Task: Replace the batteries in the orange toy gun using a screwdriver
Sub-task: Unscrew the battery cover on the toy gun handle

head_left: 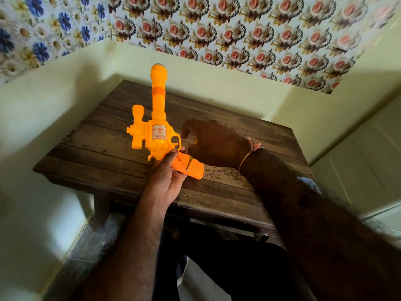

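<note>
Toy gun point(155, 135) up off the tabletop point(104, 146), barrel pointing away from me.
My left hand point(167, 181) grips it at the handle, with a screw point(188, 162) sticking out of the handle's side. My right hand point(213, 141) hovers just beside the trigger, fingers curled around something yellow point(196, 141); can't tell what it is. String band point(249, 153) on the right wrist.

The left hand point(167, 179) grips the orange toy gun point(155, 135) by its handle, barrel pointing up and away over the dark wooden table point(217, 118). A small screw point(188, 162) stands out of the handle's side. The right hand point(213, 144) hovers just beside it, apparently holding something yellow, largely hidden. A thread bracelet point(247, 157) circles the right wrist.
</note>
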Demonstrator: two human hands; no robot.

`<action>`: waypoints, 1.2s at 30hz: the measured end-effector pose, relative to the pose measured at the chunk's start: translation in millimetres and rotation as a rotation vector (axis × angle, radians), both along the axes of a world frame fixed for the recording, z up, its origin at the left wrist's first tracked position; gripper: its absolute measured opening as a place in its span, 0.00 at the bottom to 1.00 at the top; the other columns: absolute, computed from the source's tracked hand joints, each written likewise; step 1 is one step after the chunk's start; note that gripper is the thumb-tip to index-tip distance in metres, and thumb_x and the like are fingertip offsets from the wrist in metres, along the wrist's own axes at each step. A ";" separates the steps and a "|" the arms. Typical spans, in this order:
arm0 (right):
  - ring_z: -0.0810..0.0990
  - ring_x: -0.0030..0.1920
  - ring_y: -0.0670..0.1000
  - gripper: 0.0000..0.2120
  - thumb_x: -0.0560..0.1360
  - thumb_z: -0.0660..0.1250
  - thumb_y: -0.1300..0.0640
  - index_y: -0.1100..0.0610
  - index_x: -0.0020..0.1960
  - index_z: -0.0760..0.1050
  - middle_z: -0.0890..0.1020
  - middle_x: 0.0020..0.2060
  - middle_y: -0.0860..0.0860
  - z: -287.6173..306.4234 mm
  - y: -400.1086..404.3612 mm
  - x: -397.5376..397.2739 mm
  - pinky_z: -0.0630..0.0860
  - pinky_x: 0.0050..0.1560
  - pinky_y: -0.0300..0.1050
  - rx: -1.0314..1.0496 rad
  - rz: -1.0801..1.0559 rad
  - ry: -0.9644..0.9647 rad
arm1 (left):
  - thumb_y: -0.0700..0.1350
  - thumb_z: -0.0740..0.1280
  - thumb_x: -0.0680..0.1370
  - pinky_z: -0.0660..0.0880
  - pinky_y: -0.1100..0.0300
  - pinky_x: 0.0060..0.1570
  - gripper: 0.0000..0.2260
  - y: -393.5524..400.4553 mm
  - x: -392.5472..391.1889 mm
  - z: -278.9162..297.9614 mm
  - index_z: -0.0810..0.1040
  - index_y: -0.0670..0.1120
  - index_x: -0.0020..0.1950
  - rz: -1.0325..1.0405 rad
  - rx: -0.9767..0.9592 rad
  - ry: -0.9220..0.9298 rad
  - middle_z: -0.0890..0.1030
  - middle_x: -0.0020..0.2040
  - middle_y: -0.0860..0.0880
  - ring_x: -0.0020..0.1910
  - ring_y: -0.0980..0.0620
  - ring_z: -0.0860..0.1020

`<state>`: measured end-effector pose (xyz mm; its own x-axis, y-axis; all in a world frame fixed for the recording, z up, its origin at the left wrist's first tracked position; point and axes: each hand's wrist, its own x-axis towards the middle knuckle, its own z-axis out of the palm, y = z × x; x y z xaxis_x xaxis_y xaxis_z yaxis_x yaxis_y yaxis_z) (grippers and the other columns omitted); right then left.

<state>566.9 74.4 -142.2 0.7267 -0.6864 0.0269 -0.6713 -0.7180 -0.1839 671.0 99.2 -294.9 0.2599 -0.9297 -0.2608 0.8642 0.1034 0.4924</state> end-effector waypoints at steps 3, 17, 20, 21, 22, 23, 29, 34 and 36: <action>0.77 0.46 0.51 0.13 0.73 0.68 0.58 0.54 0.57 0.73 0.79 0.50 0.49 0.2 -0.2 0.5 0.69 0.38 0.40 0.051 0.035 0.001 | 0.38 0.67 0.76 0.71 0.35 0.61 0.23 -0.7 1.1 -1.3 0.70 0.47 0.71 -0.007 -0.003 0.002 0.83 0.55 0.44 0.62 0.42 0.77; 0.79 0.49 0.56 0.10 0.80 0.59 0.55 0.59 0.53 0.74 0.81 0.50 0.56 1.9 -0.7 -0.3 0.64 0.38 0.41 -0.063 -0.007 0.091 | 0.40 0.69 0.72 0.81 0.46 0.42 0.24 0.3 -0.5 1.0 0.72 0.47 0.68 0.002 -0.005 -0.008 0.84 0.47 0.47 0.51 0.47 0.82; 0.78 0.47 0.54 0.09 0.77 0.63 0.55 0.58 0.54 0.75 0.81 0.51 0.53 1.3 0.6 -2.6 0.64 0.37 0.41 -0.053 0.004 0.052 | 0.39 0.67 0.76 0.78 0.40 0.51 0.20 0.1 -0.7 0.5 0.72 0.47 0.67 0.005 0.005 0.002 0.85 0.45 0.47 0.53 0.46 0.80; 0.77 0.45 0.50 0.09 0.76 0.64 0.55 0.57 0.54 0.75 0.81 0.52 0.51 2.3 1.5 -3.6 0.64 0.34 0.39 -0.028 0.016 0.030 | 0.39 0.67 0.77 0.75 0.37 0.57 0.20 -0.5 0.0 -0.7 0.71 0.46 0.69 0.002 0.008 0.004 0.84 0.49 0.46 0.57 0.43 0.79; 0.74 0.42 0.46 0.09 0.76 0.66 0.54 0.57 0.54 0.75 0.81 0.53 0.50 2.8 2.0 -3.8 0.63 0.31 0.35 -0.008 0.025 0.013 | 0.39 0.67 0.77 0.72 0.35 0.60 0.21 -1.2 0.3 -1.6 0.71 0.46 0.70 0.001 0.013 0.004 0.83 0.54 0.44 0.61 0.41 0.77; 0.72 0.40 0.42 0.09 0.76 0.66 0.53 0.57 0.53 0.75 0.81 0.53 0.49 3.0 2.5 -3.8 0.62 0.30 0.30 0.010 0.033 0.000 | 0.39 0.67 0.77 0.71 0.34 0.60 0.22 -1.9 0.2 -2.6 0.70 0.45 0.71 0.000 0.013 0.004 0.81 0.58 0.42 0.64 0.40 0.76; 0.76 0.45 0.50 0.07 0.78 0.62 0.56 0.57 0.53 0.74 0.81 0.52 0.51 -3.3 -0.9 -0.9 0.65 0.34 0.40 -0.007 0.015 0.018 | 0.38 0.65 0.78 0.75 0.38 0.55 0.13 -1.0 -0.3 0.4 0.74 0.46 0.63 -0.007 0.010 0.004 0.85 0.46 0.46 0.55 0.43 0.79; 0.72 0.40 0.44 0.08 0.73 0.67 0.59 0.56 0.52 0.74 0.75 0.45 0.46 1.8 -1.9 -4.2 0.62 0.30 0.32 0.053 0.044 0.014 | 0.39 0.66 0.78 0.71 0.34 0.61 0.23 -1.4 0.3 -1.1 0.69 0.45 0.72 -0.010 0.014 -0.017 0.78 0.64 0.39 0.65 0.40 0.75; 0.75 0.44 0.50 0.08 0.75 0.67 0.54 0.56 0.51 0.74 0.77 0.45 0.49 -0.3 -1.0 -4.0 0.64 0.32 0.40 0.015 0.028 0.029 | 0.39 0.67 0.78 0.73 0.36 0.59 0.23 -1.6 -0.1 -1.3 0.69 0.45 0.72 -0.006 0.013 -0.009 0.78 0.65 0.39 0.65 0.40 0.76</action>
